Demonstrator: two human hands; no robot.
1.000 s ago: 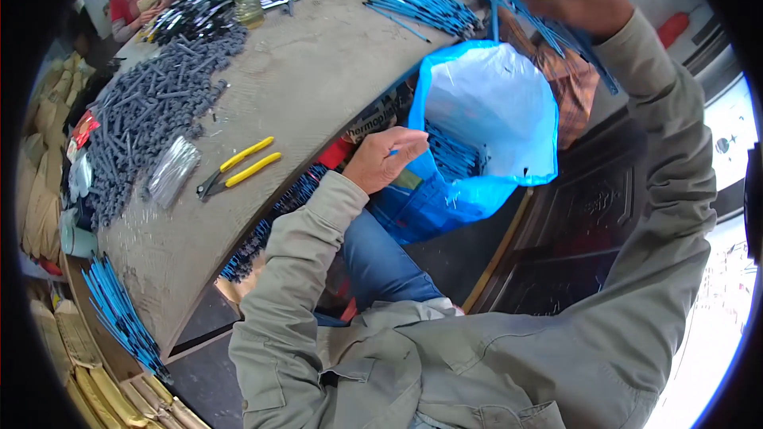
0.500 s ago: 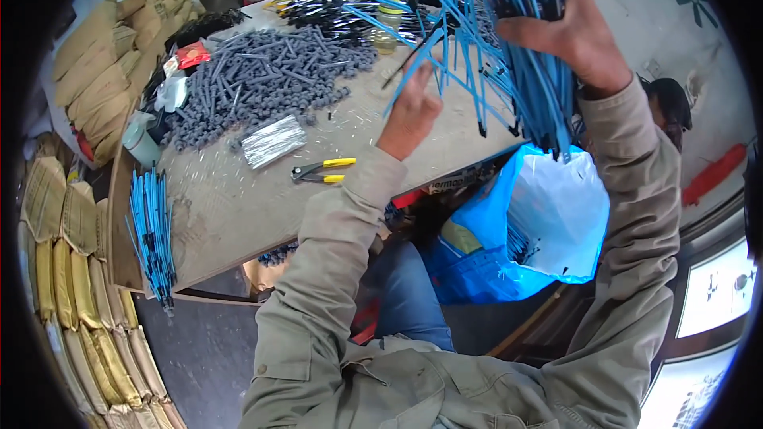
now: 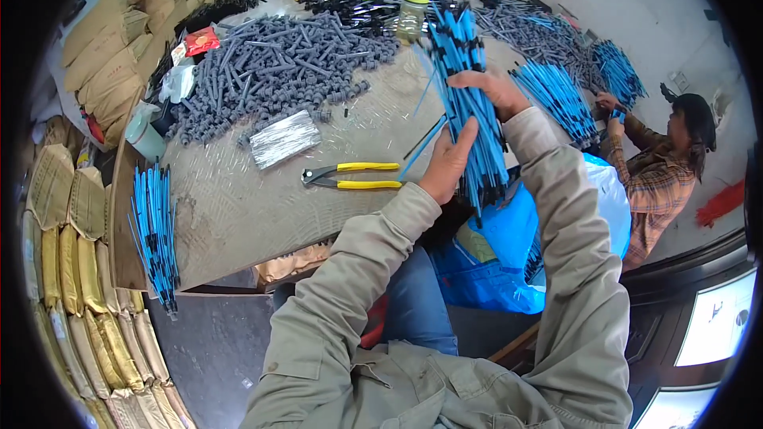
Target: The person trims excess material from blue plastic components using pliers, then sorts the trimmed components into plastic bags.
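Note:
A thick bundle of blue rods (image 3: pixel 486 151) with black fittings stands nearly upright between my hands, over the table's front edge. My right hand (image 3: pixel 497 94) is wrapped round its upper part. Lower down, my left hand (image 3: pixel 447 165) grips the bundle's left side, thumb up along it. A few loose rods (image 3: pixel 423 144) stick out leftward by my left hand. Just left of that hand, nippers with yellow handles (image 3: pixel 367 167) lie on the table (image 3: pixel 262 210). The fingers behind the bundle are partly hidden.
Grey screw-like plastic parts (image 3: pixel 262 71) are heaped on the table beside a silvery bundle of strips (image 3: pixel 284 140). More blue rods lie at the left corner (image 3: pixel 154 226) and at right (image 3: pixel 556 99). A blue bag (image 3: pixel 493 270) stands below; a co-worker (image 3: pixel 664 175) sits at right.
The bundle has come down and left, toward me, and is more compact. My left hand has moved from the loose rods onto the bundle. The co-worker at right is now in fuller view.

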